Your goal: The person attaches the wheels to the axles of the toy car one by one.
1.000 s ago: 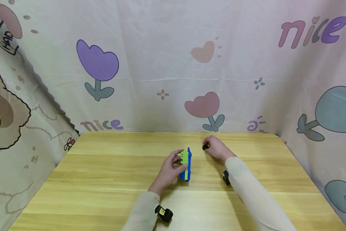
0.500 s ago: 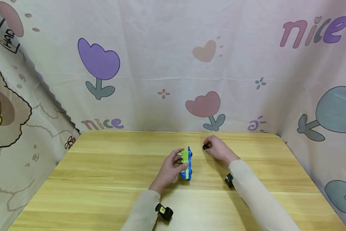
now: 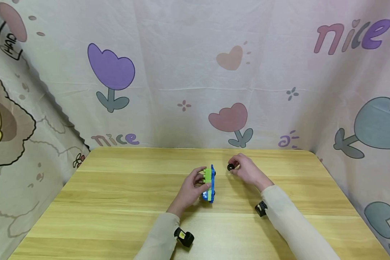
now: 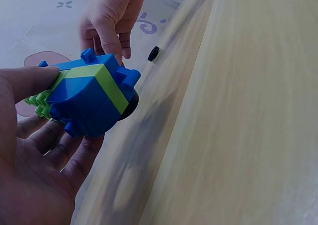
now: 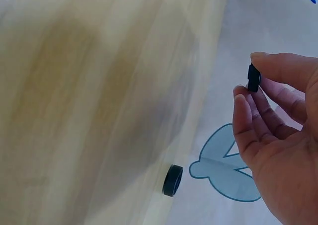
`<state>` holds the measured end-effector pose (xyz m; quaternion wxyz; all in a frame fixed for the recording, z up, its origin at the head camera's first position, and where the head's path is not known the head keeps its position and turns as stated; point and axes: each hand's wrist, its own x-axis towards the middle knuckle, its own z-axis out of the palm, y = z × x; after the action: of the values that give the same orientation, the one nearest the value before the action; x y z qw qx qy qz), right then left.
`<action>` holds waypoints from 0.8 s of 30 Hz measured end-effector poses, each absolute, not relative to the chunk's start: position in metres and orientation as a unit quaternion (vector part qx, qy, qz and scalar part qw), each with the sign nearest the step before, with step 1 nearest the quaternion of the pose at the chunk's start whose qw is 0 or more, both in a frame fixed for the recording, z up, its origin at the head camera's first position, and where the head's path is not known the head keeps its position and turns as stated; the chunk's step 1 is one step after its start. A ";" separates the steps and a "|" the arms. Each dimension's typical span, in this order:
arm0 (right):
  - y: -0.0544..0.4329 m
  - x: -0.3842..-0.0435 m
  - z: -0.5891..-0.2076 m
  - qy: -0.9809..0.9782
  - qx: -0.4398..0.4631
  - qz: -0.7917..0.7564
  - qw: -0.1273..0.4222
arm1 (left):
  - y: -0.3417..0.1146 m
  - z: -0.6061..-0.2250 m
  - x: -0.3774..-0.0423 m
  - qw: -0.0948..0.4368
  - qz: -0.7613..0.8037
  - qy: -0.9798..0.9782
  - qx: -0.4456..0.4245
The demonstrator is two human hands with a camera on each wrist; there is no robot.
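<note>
A blue and lime-green toy car (image 4: pixel 84 93) built of blocks is held in my left hand (image 3: pixel 189 191), thumb on one side and fingers on the other. Its wheels face right in the head view, and green studs show on the opposite side. To the right, my right hand (image 3: pixel 247 170) pinches a small black toy wheel (image 5: pixel 254 78) between thumb and fingertips. Another black wheel (image 5: pixel 173 180) stands apart on the wooden table, below the right hand in the right wrist view.
The wooden table (image 3: pixel 116 206) ends at the back against a patterned cloth (image 3: pixel 175 65), which also hangs at both sides. Black cameras sit on the left wrist (image 3: pixel 184 237) and right wrist (image 3: pixel 261 208).
The right hand has shifted slightly and turned, so the black wheel at its fingertips shows more of its round face. The left hand stays nearly still with the toy car.
</note>
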<state>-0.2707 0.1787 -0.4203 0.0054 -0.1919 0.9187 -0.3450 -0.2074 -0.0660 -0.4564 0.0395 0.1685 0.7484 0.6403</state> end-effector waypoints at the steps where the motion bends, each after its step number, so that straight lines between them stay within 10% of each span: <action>1: 0.179 -0.270 -0.420 0.918 -0.195 -0.346 0.003 | -0.066 -0.456 -0.207 0.041 0.640 0.749 0.167; 24: 0.182 -0.236 -0.409 0.905 -0.224 -0.361 -0.029 | -0.066 -0.459 -0.209 0.043 0.649 0.737 0.183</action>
<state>-0.2363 0.1818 -0.4092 -0.0290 -0.2245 0.9049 -0.3605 -0.2090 -0.0658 -0.4594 0.0428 0.1828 0.7374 0.6489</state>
